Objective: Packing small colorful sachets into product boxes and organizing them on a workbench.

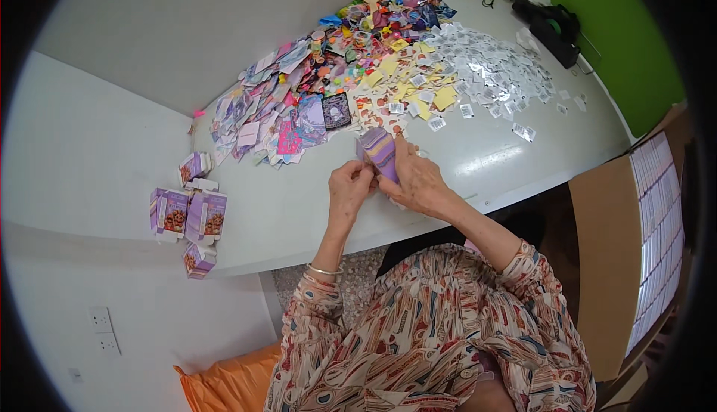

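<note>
Just above the table's front edge I hold a small purple carton (380,148) with yellow and blue stripes. My right hand (419,178) wraps round its right side, fingers behind and thumb at its lower end. At the carton's lower left edge, the fingers of my left hand (351,190) are pinched together, touching the edge or a flap there. Whether anything small sits between those fingertips is hidden. Beyond the carton lie a dark patterned card (336,111) and a purple picture card (310,115).
Several purple cartons (211,214) stand at the table's left end. Across the back spread heaps of shiny cards (258,117), colourful trinkets (328,57), yellow packets (446,98) and small white labelled packets (493,61). A black tape dispenser (549,27) sits back right; a large cardboard box (609,255) stands right.
</note>
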Tool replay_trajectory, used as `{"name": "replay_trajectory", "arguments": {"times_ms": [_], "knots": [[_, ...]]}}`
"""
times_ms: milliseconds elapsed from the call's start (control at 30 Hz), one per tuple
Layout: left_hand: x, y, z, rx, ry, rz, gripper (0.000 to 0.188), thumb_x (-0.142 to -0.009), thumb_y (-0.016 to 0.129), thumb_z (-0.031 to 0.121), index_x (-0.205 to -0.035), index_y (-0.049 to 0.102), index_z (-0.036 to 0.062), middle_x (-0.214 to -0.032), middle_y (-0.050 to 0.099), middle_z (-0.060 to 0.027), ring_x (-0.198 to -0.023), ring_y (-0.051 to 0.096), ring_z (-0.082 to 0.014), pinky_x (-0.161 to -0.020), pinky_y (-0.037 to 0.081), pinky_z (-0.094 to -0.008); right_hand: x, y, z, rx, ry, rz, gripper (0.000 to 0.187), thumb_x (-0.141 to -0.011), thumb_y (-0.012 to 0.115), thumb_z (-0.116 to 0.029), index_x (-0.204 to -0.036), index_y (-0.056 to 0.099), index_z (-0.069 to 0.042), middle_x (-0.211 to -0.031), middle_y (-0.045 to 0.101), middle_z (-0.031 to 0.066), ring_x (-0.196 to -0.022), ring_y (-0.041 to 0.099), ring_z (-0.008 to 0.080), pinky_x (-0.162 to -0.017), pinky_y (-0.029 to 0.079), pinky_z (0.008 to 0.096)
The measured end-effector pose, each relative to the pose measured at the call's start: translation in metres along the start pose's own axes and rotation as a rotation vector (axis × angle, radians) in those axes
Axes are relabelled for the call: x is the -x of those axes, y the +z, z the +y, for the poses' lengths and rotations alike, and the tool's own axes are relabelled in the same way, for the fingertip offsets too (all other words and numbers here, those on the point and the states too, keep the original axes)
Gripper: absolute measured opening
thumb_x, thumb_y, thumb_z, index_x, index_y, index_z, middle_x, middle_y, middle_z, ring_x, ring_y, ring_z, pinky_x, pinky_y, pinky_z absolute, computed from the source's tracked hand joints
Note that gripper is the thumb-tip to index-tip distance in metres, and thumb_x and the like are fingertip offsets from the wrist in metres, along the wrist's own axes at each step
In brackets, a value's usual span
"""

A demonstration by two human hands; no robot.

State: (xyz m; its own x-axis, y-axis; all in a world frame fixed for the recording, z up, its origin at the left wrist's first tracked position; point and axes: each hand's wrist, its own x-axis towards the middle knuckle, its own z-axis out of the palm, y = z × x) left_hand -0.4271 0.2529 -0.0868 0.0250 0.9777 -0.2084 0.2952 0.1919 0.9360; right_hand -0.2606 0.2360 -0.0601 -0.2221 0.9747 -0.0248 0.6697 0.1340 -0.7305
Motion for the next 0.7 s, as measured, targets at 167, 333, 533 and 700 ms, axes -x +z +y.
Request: {"name": "replay_trajectory", "arguments": {"times_ms": [167,333,533,700], "knots": [[-0.017,-0.009,0.020,-0.140,-0.065,-0.123,0.017,-0.083,0.054,0.007,-0.084,0.066,-0.0054,-0.073,0.066,-0.0085,-0.062,0.063,-0.0139,-0.058,0.054,-0.0248,-0.002,0.003,-0.001,0.033,0.005,-0.003,0.084,-0.078,0.063,-0.032,-0.135,0.019,0.013,-0.108,0.052,0.0330,-0.091,0.059,0.0437,-0.076,0.051,0.0462],[-0.016,-0.012,0.011,0.021,-0.091,-0.152,0.016,-0.081,0.055,0.007,-0.079,0.065,-0.0057,-0.070,0.066,-0.0085,-0.057,0.062,-0.0133,-0.054,0.052,-0.0252,-0.002,0.003,0.000,0.039,-0.012,0.003,0.088,-0.078,0.063,-0.031,-0.137,0.016,0.013,-0.108,0.052,0.0331,-0.089,0.060,0.0437,-0.075,0.051,0.0452],[-0.005,-0.015,-0.014,0.596,-0.049,-0.227,0.015,-0.085,0.058,0.013,-0.086,0.061,-0.0027,-0.082,0.062,-0.0073,-0.079,0.060,-0.0174,-0.078,0.049,-0.0312,0.000,0.003,0.001,0.015,-0.013,0.039,0.083,-0.079,0.064,-0.031,-0.135,0.020,0.012,-0.105,0.053,0.0307,-0.084,0.061,0.0441,-0.071,0.052,0.0461],[-0.017,-0.024,-0.013,1.074,-0.167,-0.505,0.029,-0.090,0.053,0.023,-0.095,0.059,-0.0051,-0.075,0.058,-0.0069,-0.076,0.058,-0.0211,-0.079,0.049,-0.0339,-0.002,0.010,0.004,0.163,-0.065,0.091,0.067,-0.079,0.069,-0.033,-0.118,0.034,0.008,-0.100,0.054,0.0269,-0.074,0.063,0.0416,-0.058,0.054,0.0448]]}}
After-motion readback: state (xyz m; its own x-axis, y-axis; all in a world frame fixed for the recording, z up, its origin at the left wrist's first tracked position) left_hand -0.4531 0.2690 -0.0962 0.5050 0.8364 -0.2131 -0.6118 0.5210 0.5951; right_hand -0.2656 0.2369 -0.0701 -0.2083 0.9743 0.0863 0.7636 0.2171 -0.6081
